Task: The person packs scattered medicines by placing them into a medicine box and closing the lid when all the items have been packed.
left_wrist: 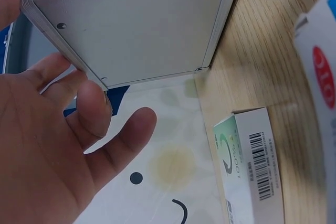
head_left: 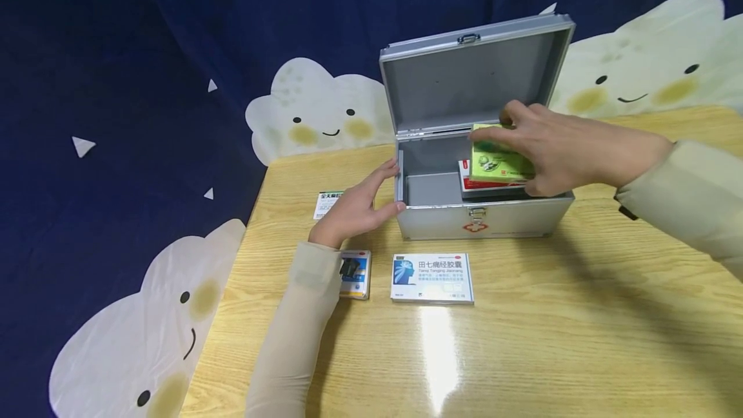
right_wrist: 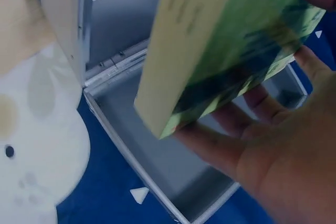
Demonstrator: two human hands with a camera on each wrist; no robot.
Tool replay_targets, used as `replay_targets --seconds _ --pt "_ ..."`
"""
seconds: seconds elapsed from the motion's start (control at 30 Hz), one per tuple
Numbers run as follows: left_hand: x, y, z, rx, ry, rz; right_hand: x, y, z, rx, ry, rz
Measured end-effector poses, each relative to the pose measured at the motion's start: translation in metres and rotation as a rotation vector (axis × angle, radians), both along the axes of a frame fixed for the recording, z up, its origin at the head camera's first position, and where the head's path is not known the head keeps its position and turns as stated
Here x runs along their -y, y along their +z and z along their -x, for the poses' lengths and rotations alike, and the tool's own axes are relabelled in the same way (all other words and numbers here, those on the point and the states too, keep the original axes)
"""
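My right hand (head_left: 551, 147) holds a yellow-green medicine box (head_left: 498, 159) over the right part of a silver first-aid case (head_left: 435, 221). In the right wrist view the medicine box (right_wrist: 231, 51) is tilted, with the thumb on one side and fingers on the other. Below it, a red-and-white box (head_left: 465, 176) lies inside the case. My left hand (head_left: 362, 205) rests at the case's left side, its thumb near the front corner and fingers at the rim. Up close, the left hand (left_wrist: 58, 129) has some fingers free of the metal wall (left_wrist: 142, 30).
The case's lid (head_left: 464, 76) stands raised. A white-and-blue capsule box (head_left: 432, 278) lies in front of the case. Beside the left forearm is another blue-and-white box (head_left: 361, 276). A white-and-green box (head_left: 325, 205) lies behind the left wrist. A cloud-patterned navy curtain (head_left: 174, 50) hangs behind the wooden table (head_left: 551, 340).
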State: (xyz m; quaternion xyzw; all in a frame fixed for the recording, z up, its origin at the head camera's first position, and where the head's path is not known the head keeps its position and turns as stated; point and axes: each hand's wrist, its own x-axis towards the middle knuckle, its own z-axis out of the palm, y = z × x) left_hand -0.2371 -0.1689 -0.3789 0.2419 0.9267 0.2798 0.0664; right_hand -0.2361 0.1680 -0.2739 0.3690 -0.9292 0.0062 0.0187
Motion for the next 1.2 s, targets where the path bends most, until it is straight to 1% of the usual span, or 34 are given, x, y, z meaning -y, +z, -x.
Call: replay_targets --seconds 0.07,0.17,0.3,0.43,0.67,0.77,1.0,1.2 --pt "0.0 0.0 0.001 -0.002 0.005 0.0 0.001 0.0 0.004 0.032 0.003 0.008" --pt "0.0 0.0 0.002 0.002 0.007 0.007 0.004 -0.001 0.009 0.086 -0.024 -0.012" --pt "0.0 -0.001 0.002 0.004 0.007 0.02 0.01 -0.003 0.012 0.121 -0.058 -0.051" --pt "-0.001 0.001 0.002 -0.005 0.006 0.028 0.016 -0.002 0.013 0.124 -0.065 -0.06" --pt "-0.001 0.0 0.001 -0.034 0.005 0.043 0.019 -0.005 0.017 0.102 -0.029 -0.046" --pt "-0.001 -0.001 0.002 -0.046 0.003 0.038 0.018 -0.005 0.019 0.103 -0.043 -0.052" --pt "0.0 -0.002 0.002 -0.061 -0.002 0.056 0.022 -0.006 0.018 0.176 -0.083 -0.078" --pt "0.002 -0.001 0.002 -0.054 -0.007 0.06 0.027 -0.007 0.018 0.152 -0.089 -0.081"
